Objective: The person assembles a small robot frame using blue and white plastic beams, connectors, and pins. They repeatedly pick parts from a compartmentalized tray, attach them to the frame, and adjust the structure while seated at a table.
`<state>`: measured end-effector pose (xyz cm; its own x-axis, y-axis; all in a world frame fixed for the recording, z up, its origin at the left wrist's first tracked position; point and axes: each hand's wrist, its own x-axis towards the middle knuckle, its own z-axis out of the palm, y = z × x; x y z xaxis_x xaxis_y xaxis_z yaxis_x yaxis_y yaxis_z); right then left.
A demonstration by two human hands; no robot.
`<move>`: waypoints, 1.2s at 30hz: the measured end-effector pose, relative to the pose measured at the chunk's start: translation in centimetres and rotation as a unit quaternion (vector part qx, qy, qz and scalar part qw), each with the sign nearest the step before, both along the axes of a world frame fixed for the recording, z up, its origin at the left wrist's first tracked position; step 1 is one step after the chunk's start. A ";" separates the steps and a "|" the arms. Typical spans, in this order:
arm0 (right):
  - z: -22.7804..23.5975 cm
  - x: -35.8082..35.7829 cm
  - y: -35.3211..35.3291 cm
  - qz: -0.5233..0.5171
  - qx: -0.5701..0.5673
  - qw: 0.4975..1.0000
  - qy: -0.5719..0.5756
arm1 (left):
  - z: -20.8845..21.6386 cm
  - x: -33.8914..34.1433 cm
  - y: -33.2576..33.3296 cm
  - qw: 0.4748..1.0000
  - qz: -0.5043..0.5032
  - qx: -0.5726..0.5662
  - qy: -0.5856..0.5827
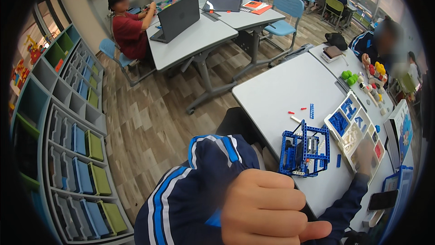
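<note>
Close up at the lower edge, my left hand (pixel 267 208) is curled with its fingers folded in and the thumb pointing right; whatever it may hold is hidden. My right hand (pixel 364 154) reaches over the near part of a white sorting tray (pixel 339 132), smeared by motion, so its fingers do not show clearly. Blue beams and pegs, white pieces and red pieces lie in the tray's compartments. Between my hands, a blue open frame model (pixel 304 149) built of beams stands on the white table (pixel 267 88).
Loose red pegs (pixel 291 112), a blue beam (pixel 311 111) and another blue beam (pixel 338 160) lie around the model. At the right are a black phone (pixel 383 200) and an upright box (pixel 398 129). Across the table, a person (pixel 383 41) sits by colourful pieces (pixel 377 75).
</note>
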<state>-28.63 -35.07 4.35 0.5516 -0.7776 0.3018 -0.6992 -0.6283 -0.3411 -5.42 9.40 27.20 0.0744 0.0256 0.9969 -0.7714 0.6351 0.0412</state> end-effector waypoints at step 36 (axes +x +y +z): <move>-0.7 0.8 -2.1 0.002 -0.032 0.999 0.022 | -45.3 -0.3 -7.3 0.708 0.124 0.684 -0.122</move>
